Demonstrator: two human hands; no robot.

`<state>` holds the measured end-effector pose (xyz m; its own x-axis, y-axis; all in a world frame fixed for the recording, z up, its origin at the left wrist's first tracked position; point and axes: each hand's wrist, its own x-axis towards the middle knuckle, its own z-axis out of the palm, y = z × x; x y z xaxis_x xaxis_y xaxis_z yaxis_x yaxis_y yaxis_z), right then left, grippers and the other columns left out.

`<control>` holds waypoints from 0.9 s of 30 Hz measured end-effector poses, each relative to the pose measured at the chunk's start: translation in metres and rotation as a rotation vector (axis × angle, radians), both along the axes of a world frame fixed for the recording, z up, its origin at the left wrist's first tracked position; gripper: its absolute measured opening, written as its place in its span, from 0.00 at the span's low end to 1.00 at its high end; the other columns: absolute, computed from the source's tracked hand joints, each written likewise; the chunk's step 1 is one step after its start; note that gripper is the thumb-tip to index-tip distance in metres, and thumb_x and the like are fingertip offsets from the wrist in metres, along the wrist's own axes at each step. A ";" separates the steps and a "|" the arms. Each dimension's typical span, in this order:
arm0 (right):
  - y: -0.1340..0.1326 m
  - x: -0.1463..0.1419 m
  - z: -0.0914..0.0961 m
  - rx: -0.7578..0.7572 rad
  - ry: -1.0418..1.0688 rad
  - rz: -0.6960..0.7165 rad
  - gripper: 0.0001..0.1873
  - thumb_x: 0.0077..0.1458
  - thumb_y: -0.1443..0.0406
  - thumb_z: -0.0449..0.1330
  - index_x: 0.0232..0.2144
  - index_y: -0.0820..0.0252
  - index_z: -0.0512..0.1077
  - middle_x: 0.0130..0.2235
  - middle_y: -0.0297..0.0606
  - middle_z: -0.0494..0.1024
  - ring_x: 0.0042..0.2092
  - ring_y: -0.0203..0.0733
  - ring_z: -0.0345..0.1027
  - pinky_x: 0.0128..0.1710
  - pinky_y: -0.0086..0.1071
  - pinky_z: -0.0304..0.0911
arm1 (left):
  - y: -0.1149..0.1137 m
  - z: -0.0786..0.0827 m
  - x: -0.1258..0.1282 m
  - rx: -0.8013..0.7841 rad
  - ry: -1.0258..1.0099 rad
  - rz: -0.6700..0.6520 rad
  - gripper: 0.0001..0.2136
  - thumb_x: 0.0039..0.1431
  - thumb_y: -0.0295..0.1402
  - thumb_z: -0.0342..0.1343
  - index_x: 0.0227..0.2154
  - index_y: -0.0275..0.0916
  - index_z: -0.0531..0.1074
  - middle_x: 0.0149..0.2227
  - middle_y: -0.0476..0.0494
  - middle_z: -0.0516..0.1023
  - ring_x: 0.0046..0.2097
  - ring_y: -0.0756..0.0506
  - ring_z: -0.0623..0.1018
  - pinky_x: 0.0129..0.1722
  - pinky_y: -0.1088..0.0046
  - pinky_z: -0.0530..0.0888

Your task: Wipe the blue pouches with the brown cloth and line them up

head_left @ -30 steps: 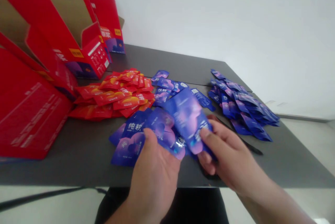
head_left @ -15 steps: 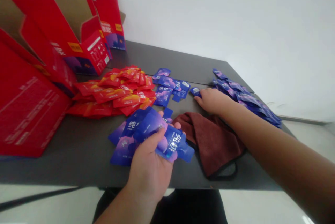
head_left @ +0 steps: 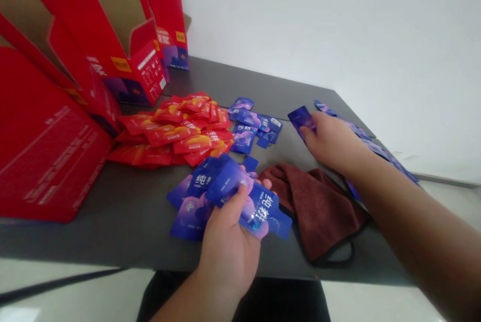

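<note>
Up close, my left hand [head_left: 231, 239] pinches blue packets [head_left: 260, 206] over the counter [head_left: 131, 211], thumb on top, probably to stop them slipping. Brown cloth [head_left: 319, 206] bunches between my hands, perhaps in the way. Farther out, my right hand [head_left: 332, 139] pinches another packet [head_left: 299, 119]; red packets [head_left: 176, 131] heap leftward, boxes [head_left: 150, 71] beside and behind.

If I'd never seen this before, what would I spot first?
Probably the big red boxes standing at the left. Beside them lies a bright pile of red packets. In front, the left hand holds blue packets; the right hand grips another blue packet beyond the brown cloth.
</note>
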<state>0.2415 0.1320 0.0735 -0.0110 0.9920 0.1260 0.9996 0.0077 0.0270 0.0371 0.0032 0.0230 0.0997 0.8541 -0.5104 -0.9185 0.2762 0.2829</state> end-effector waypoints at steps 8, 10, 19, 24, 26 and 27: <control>-0.100 -0.062 0.000 -0.289 0.699 0.512 0.12 0.74 0.58 0.55 0.49 0.51 0.79 0.45 0.40 0.82 0.46 0.47 0.76 0.48 0.40 0.72 | -0.002 -0.004 0.008 0.123 0.104 -0.061 0.16 0.55 0.32 0.76 0.46 0.44 0.82 0.51 0.42 0.86 0.54 0.39 0.85 0.51 0.65 0.83; -0.082 -0.060 0.002 -0.097 0.541 0.570 0.13 0.74 0.62 0.55 0.46 0.53 0.80 0.44 0.41 0.81 0.47 0.47 0.75 0.50 0.40 0.70 | -0.001 -0.004 0.007 0.071 0.079 -0.039 0.13 0.59 0.30 0.73 0.46 0.44 0.83 0.51 0.42 0.86 0.53 0.41 0.85 0.50 0.67 0.82; 0.067 -0.065 -0.022 -0.265 -0.160 0.904 0.39 0.56 0.72 0.62 0.70 0.60 0.67 0.71 0.50 0.69 0.72 0.62 0.58 0.70 0.62 0.51 | -0.001 -0.003 -0.001 0.109 -0.020 -0.020 0.07 0.61 0.27 0.69 0.41 0.38 0.82 0.36 0.44 0.83 0.42 0.43 0.85 0.50 0.62 0.82; 0.073 -0.077 -0.009 -0.104 -0.308 0.945 0.18 0.68 0.66 0.57 0.57 0.58 0.78 0.56 0.49 0.81 0.61 0.57 0.68 0.63 0.50 0.56 | -0.003 0.000 -0.003 0.118 -0.043 -0.013 0.09 0.61 0.31 0.69 0.44 0.39 0.82 0.37 0.43 0.83 0.41 0.43 0.85 0.49 0.62 0.82; 0.057 -0.072 0.003 0.005 -0.303 0.882 0.16 0.73 0.63 0.53 0.51 0.59 0.79 0.51 0.49 0.81 0.55 0.55 0.71 0.54 0.44 0.62 | -0.004 -0.002 -0.003 0.094 -0.010 0.020 0.10 0.61 0.34 0.71 0.44 0.40 0.82 0.39 0.43 0.84 0.43 0.43 0.85 0.50 0.62 0.82; 0.045 -0.069 0.008 0.061 -0.274 0.843 0.17 0.74 0.62 0.51 0.49 0.59 0.79 0.49 0.49 0.80 0.52 0.54 0.72 0.50 0.42 0.63 | -0.005 -0.003 -0.002 0.077 0.023 0.047 0.12 0.61 0.37 0.72 0.45 0.41 0.82 0.41 0.42 0.85 0.45 0.42 0.86 0.50 0.63 0.82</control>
